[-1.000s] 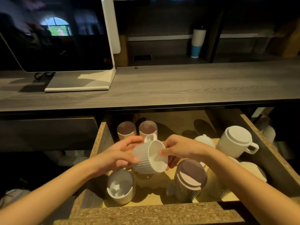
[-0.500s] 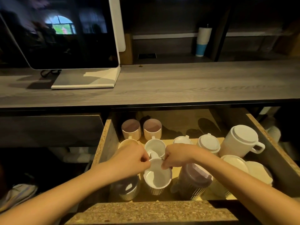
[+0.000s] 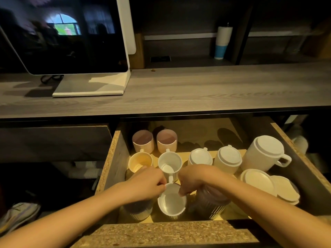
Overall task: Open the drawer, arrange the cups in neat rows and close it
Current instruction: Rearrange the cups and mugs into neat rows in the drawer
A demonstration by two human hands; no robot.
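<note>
The wooden drawer (image 3: 114,158) stands pulled out under the desk and holds several cups. A white ribbed cup (image 3: 172,204) sits upright near the drawer's front, and both hands pinch its far rim: my left hand (image 3: 148,185) from the left, my right hand (image 3: 195,178) from the right. Behind it stands another white cup (image 3: 170,162), with a cream cup (image 3: 140,161) to its left. Two pink cups (image 3: 155,141) stand at the back. A dark cup (image 3: 138,210) lies partly under my left wrist. A dark ribbed cup (image 3: 209,204) is under my right forearm.
Lidded white cups (image 3: 215,158) and a large lidded mug (image 3: 265,153) fill the drawer's right side, with cream lidded cups (image 3: 268,185) in front of them. The drawer's chipboard front edge (image 3: 161,233) is nearest me. A monitor (image 3: 71,42) and a tumbler (image 3: 223,42) stand on the desk above.
The white ribbed cup went from tilted in the air to upright on the drawer floor near the front. Both hands came down with it and still pinch its rim.
</note>
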